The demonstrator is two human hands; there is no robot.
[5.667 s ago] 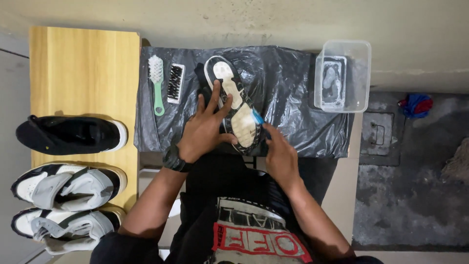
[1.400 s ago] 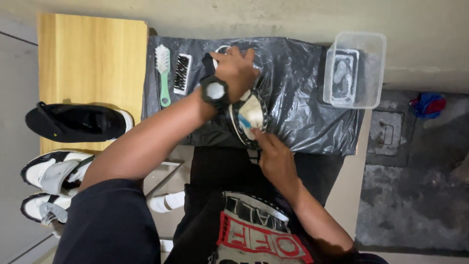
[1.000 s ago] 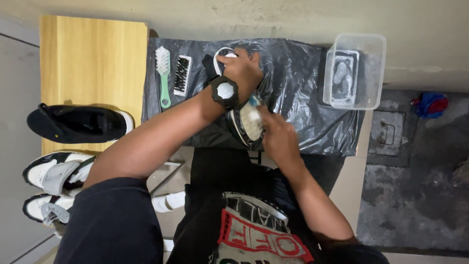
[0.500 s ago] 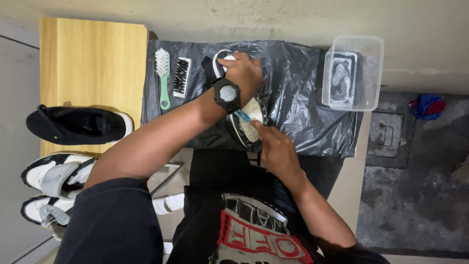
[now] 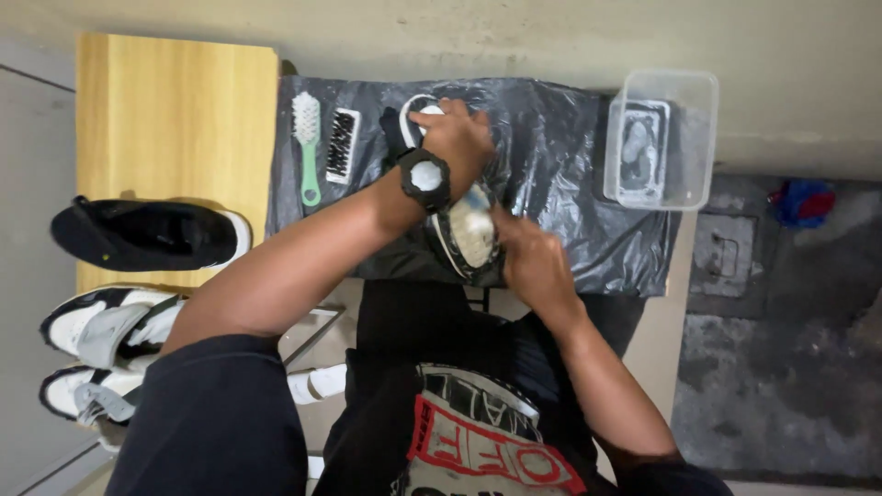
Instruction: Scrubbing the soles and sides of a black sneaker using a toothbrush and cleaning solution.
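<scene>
Shoe [image 5: 464, 234] lies sole-up, long axis running away from the person; left hand [image 5: 457, 138] grips its far end (right hand [image 5: 533, 262] clasps the near end).

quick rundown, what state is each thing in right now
left hand: clamped over the toe end of the shoe
right hand: at the shoe's heel end, blurred, what it holds is unclear
shoe: sole up on the black plastic sheet
green brush: lying flat, untouched
black brush: lying flat, bristles up
clear tub: open, lidless
black shoe: on its side on the wooden board
</scene>
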